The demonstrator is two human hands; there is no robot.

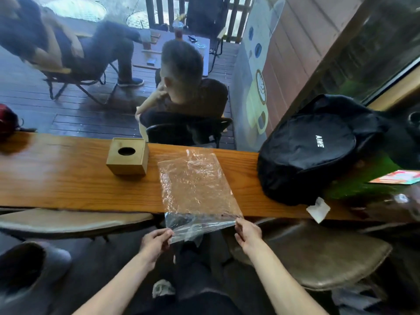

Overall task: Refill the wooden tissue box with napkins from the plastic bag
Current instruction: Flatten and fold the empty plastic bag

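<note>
A clear plastic bag (195,185) lies flat on the wooden counter (68,178), its near end hanging over the front edge. It looks flat, and no napkins show inside it. My left hand (156,243) pinches the bag's near left corner. My right hand (247,234) pinches its near right corner. The wooden tissue box (128,156) stands to the left of the bag, near the counter's far edge. Its lid is on, and the round hole in the top looks dark.
A black backpack (313,151) fills the counter's right side, with a white tag (318,209) hanging by the front edge. Brown stools (318,258) stand below the counter. Behind the glass, two people sit on a wooden deck.
</note>
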